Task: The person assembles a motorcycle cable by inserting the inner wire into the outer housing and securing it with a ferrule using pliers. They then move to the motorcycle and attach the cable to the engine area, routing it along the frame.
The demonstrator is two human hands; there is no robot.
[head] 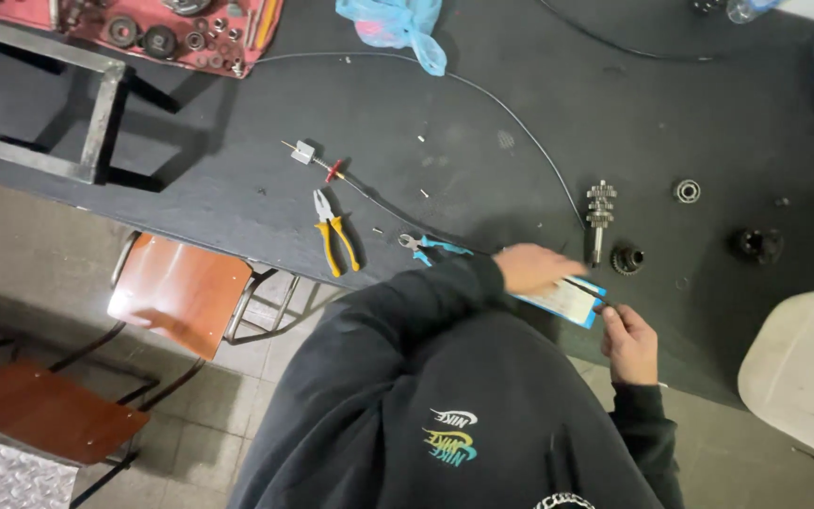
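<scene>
My left hand (534, 267) is blurred and lies over the left end of a white and blue card packet (567, 302) at the near edge of the black table (482, 123). My right hand (630, 341) pinches the packet's right end with closed fingers. Just left of my left hand lie small blue-handled pliers (431, 247). A steel gear shaft (600, 217) stands just beyond the packet, with a small dark gear (627, 259) beside it.
Yellow-handled pliers (334, 232) lie to the left, near a thin cable (511, 113) with a small metal block (302, 152). A bearing (687, 191) and a dark hub (757, 244) sit right. Also here: a blue plastic bag (398, 24), a red parts tray (181, 33), orange chairs (179, 292).
</scene>
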